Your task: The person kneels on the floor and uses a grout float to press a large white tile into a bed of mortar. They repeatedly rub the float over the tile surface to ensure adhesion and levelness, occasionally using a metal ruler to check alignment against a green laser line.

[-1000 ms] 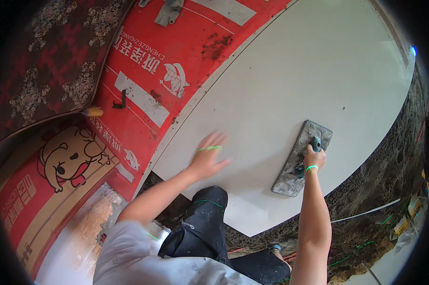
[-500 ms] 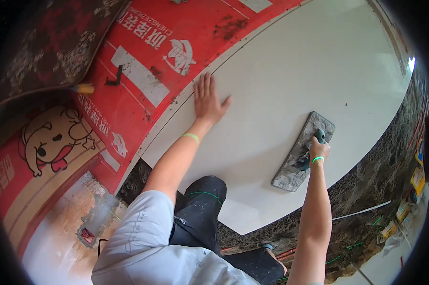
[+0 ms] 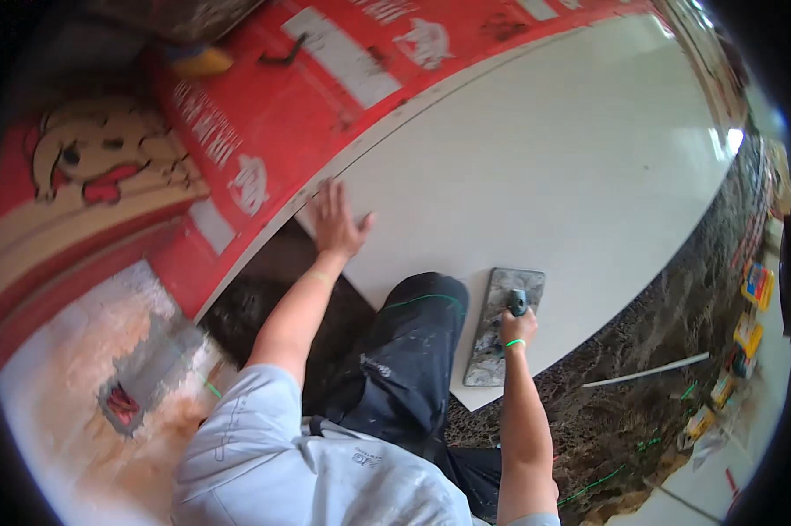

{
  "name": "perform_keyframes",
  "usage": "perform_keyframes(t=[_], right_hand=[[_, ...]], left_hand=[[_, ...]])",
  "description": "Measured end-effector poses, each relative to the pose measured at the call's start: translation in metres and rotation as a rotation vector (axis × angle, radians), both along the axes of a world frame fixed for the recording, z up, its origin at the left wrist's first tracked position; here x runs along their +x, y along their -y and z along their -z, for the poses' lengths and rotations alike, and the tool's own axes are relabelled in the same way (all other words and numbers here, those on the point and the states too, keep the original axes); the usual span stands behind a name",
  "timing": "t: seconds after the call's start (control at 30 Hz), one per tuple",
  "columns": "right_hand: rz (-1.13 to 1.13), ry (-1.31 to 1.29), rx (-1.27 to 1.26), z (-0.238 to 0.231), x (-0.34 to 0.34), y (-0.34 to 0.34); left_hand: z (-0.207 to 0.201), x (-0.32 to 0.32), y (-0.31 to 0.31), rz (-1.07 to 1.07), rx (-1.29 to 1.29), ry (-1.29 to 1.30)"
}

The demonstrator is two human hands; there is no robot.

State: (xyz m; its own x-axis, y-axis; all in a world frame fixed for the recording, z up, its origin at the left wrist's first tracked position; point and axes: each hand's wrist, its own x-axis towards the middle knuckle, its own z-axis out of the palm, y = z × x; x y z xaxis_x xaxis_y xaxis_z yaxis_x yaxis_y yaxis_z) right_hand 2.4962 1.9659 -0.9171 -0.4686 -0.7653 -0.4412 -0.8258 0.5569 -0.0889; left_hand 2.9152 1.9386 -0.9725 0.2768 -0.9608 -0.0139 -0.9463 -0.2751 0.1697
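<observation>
A large, pale, glossy floor tile stretches out before me. My left hand lies on its left part with fingers spread, close to the seam beside the red floor covering. In my right hand is the dark green handle of a tiling float, a long grey, mortar-smeared pad. The float rests on the tile near its close corner, just right of my knee, and partly covers the edge there.
Red printed protective sheeting runs along the left. A cardboard box with a cartoon drawing stands on that side. Dark mortar bed borders the tile on the right, with a white strip on it. Yellow packages line the far right.
My view has shifted. My left hand has slid nearer along the seam toward the tile's left corner. The float has come closer, to the near corner, and is turned more upright.
</observation>
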Motion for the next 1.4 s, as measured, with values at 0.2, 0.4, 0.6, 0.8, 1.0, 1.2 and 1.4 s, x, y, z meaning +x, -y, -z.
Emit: perform_keyframes(t=[0.2,0.4,0.6,0.8,1.0,1.2,1.4], right_hand=[[-0.046,-0.02,-0.084,0.002,-0.007,0.003],[-0.094,-0.064,-0.128,0.015,-0.006,-0.002],[-0.093,-0.024,-0.167,0.027,-0.005,-0.002],[0.008,0.006,-0.136,0.016,-0.034,-0.002],[0.033,0.175,0.04,-0.022,0.021,0.022],[0.233,0.367,-0.059,-0.002,-0.011,0.022],[0.084,0.457,-0.306,-0.038,-0.053,-0.002]], left_hand=[[-0.006,-0.015,0.008,-0.019,0.002,-0.07],[-0.006,0.001,-0.009,0.001,-0.071,-0.061],[-0.032,0.06,-0.056,0.106,-0.074,-0.015],[-0.091,0.034,-0.069,0.028,0.055,0.076],[-0.157,0.006,-0.142,0.087,-0.151,-0.432],[-0.314,-0.135,-0.2,0.539,0.12,-0.299],[-0.367,-0.215,-0.226,0.573,0.258,0.047]])
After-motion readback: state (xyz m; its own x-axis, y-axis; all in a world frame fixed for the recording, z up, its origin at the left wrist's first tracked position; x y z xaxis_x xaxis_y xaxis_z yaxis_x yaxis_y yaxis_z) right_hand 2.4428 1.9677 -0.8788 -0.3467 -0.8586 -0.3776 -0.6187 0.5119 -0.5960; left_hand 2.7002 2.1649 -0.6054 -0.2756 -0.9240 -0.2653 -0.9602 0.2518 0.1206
